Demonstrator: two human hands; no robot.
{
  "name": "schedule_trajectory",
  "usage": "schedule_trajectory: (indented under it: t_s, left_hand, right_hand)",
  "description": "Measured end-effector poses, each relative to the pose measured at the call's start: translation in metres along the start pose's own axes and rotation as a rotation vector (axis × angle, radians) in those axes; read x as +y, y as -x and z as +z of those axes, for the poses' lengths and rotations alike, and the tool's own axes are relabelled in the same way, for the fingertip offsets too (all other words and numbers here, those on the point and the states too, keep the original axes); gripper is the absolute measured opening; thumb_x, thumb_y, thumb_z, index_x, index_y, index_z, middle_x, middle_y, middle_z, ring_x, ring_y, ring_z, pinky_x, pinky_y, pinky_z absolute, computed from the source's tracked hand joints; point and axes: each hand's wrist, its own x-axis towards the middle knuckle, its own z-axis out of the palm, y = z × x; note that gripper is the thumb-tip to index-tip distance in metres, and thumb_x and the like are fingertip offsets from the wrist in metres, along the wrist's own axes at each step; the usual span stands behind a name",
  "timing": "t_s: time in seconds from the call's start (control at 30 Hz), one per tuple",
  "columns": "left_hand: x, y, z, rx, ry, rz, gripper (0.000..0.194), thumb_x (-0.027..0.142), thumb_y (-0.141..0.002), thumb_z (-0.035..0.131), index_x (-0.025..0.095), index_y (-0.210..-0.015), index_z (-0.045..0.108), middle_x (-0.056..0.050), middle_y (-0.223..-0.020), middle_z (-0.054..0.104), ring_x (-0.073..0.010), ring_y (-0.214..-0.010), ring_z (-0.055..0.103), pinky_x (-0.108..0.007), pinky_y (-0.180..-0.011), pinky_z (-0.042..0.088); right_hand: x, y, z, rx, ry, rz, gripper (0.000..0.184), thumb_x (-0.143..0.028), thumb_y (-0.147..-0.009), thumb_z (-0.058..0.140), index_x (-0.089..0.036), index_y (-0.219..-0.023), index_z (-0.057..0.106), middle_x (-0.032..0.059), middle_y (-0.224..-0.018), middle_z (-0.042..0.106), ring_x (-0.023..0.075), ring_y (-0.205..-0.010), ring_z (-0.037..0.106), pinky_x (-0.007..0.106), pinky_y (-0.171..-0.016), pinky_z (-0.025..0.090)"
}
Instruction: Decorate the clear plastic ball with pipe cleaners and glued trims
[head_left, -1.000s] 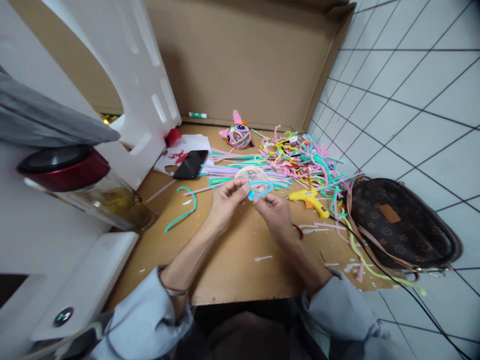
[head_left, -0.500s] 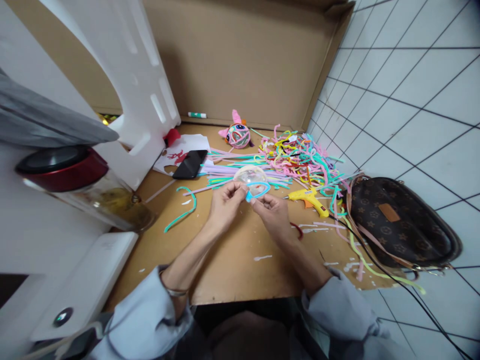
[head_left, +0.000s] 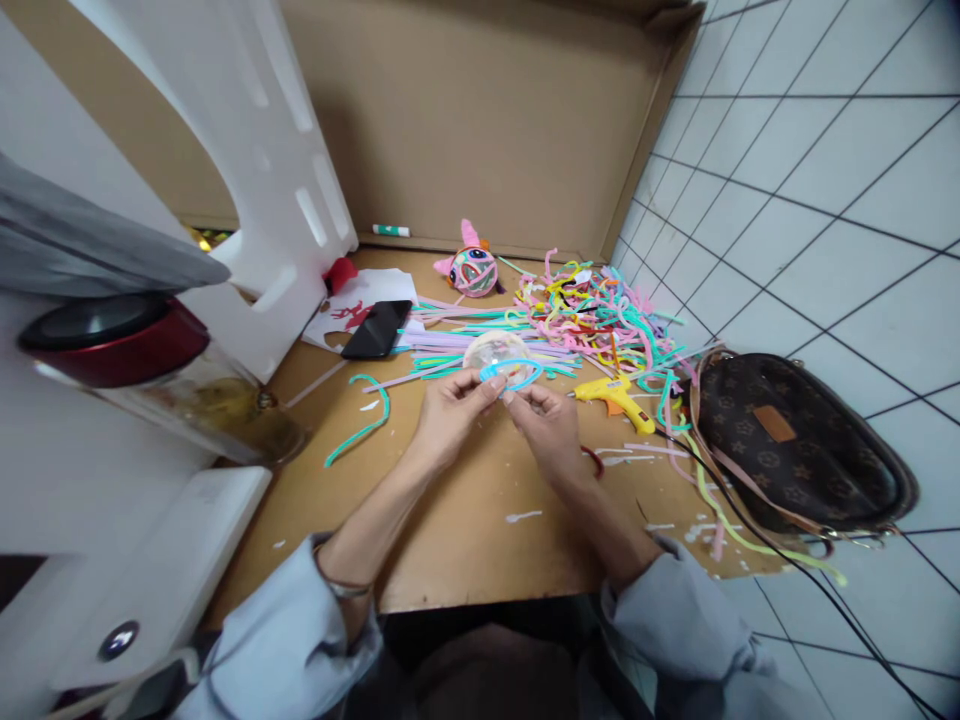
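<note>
A blue pipe cleaner (head_left: pixel 529 366), bent into a narrow loop, is pinched between both hands above the tabletop. My left hand (head_left: pixel 454 412) grips the loop's left end between thumb and fingers. On the right side, my right hand (head_left: pixel 546 420) holds its lower edge with closed fingertips. Just behind the loop sits a clear round plastic shell (head_left: pixel 491 348) with a pale rim, partly covered by the loop and fingers. Several straight pastel pipe cleaners (head_left: pixel 442 340) lie beyond it.
A yellow glue gun (head_left: pixel 616 397) lies right of my hands, its black cord trailing past a brown bag (head_left: pixel 802 440). Behind are a tangled pipe-cleaner heap (head_left: pixel 592 310) and a pink craft figure (head_left: pixel 474 270). Leftward stand a phone (head_left: pixel 377 330) and a glass bottle (head_left: pixel 240 410).
The blue loop has turned in my fingers and looks flatter and wider, reaching further left. Both hands stay in nearly the same place. The whole view has shifted slightly.
</note>
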Motion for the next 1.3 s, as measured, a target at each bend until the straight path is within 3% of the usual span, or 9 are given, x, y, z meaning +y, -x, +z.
schedule_trajectory:
  t_s: [0.23, 0.43, 0.53, 0.67, 0.83, 1.0, 1.17, 1.3]
  left_hand:
    - [0.009, -0.003, -0.005, 0.059, 0.025, -0.053, 0.043, 0.055, -0.058, 0.082, 0.015, -0.058, 0.066, -0.001, -0.057, 0.062, -0.0103, -0.053, 0.053, -0.021, -0.049, 0.039]
    - [0.011, -0.007, -0.009, 0.113, 0.024, -0.093, 0.044, 0.053, -0.054, 0.084, 0.014, -0.060, 0.066, -0.002, -0.055, 0.065, -0.0111, -0.052, 0.056, -0.020, -0.045, 0.039]
    - [0.009, -0.010, -0.011, 0.134, 0.025, -0.077, 0.043, 0.051, -0.054, 0.084, 0.014, -0.058, 0.063, -0.002, -0.055, 0.065, -0.0108, -0.052, 0.057, -0.019, -0.046, 0.040]
    - [0.004, -0.013, -0.014, 0.149, -0.003, -0.055, 0.041, 0.051, -0.057, 0.081, 0.014, -0.056, 0.062, -0.001, -0.052, 0.063, -0.0094, -0.048, 0.054, -0.020, -0.047, 0.041]
    - [-0.004, -0.016, -0.019, 0.171, -0.095, 0.023, 0.037, 0.047, -0.065, 0.075, 0.015, -0.054, 0.060, 0.000, -0.050, 0.061, -0.0082, -0.045, 0.050, -0.021, -0.048, 0.039]
    - [-0.007, -0.016, -0.018, 0.147, -0.176, 0.046, 0.037, 0.043, -0.069, 0.070, 0.017, -0.049, 0.053, 0.001, -0.044, 0.055, -0.0073, -0.042, 0.043, -0.022, -0.046, 0.032]
    - [-0.002, -0.013, -0.015, 0.016, -0.221, 0.014, 0.035, 0.043, -0.067, 0.070, 0.017, -0.050, 0.054, 0.002, -0.045, 0.053, -0.0073, -0.043, 0.041, -0.022, -0.046, 0.030]
    - [0.001, -0.012, -0.014, -0.085, -0.261, -0.016, 0.037, 0.044, -0.065, 0.071, 0.017, -0.049, 0.053, 0.002, -0.045, 0.053, -0.0076, -0.044, 0.042, -0.021, -0.047, 0.031]
  right_hand:
    - [0.012, -0.002, -0.004, -0.021, 0.102, -0.096, 0.023, -0.038, -0.077, 0.063, -0.017, -0.079, 0.072, 0.0008, -0.068, 0.066, 0.0128, -0.060, 0.055, 0.024, -0.056, 0.040]
    - [0.016, -0.002, -0.007, 0.037, 0.341, -0.263, 0.019, -0.029, -0.083, 0.059, -0.018, -0.084, 0.074, 0.0037, -0.078, 0.073, 0.0181, -0.073, 0.065, 0.027, -0.064, 0.046]
    - [0.014, -0.001, -0.008, 0.012, 0.506, -0.349, 0.018, -0.024, -0.086, 0.056, -0.019, -0.086, 0.073, 0.0050, -0.082, 0.074, 0.0182, -0.074, 0.066, 0.027, -0.068, 0.047]
    - [0.008, 0.006, -0.011, 0.037, 0.960, -0.528, 0.018, -0.017, -0.089, 0.055, -0.016, -0.095, 0.072, 0.0081, -0.085, 0.072, 0.0192, -0.075, 0.065, 0.027, -0.063, 0.040]
    - [-0.002, 0.022, -0.015, 0.110, 1.452, -0.732, 0.022, -0.007, -0.090, 0.051, -0.016, -0.080, 0.069, 0.0049, -0.070, 0.065, 0.0160, -0.058, 0.052, 0.031, -0.054, 0.025]
    - [-0.032, 0.027, -0.017, 0.065, 1.559, -0.957, 0.025, -0.005, -0.092, 0.049, -0.016, -0.081, 0.068, 0.0050, -0.071, 0.064, 0.0179, -0.062, 0.047, 0.033, -0.058, 0.023]
    - [-0.067, 0.008, -0.016, -0.023, 1.575, -1.015, 0.023, -0.011, -0.093, 0.051, -0.016, -0.081, 0.070, 0.0081, -0.077, 0.065, 0.0214, -0.075, 0.048, 0.034, -0.064, 0.026]
    - [-0.074, -0.017, -0.018, -0.123, 1.532, -0.987, 0.020, -0.014, -0.094, 0.054, -0.018, -0.087, 0.072, 0.0093, -0.088, 0.068, 0.0228, -0.086, 0.049, 0.036, -0.074, 0.029]
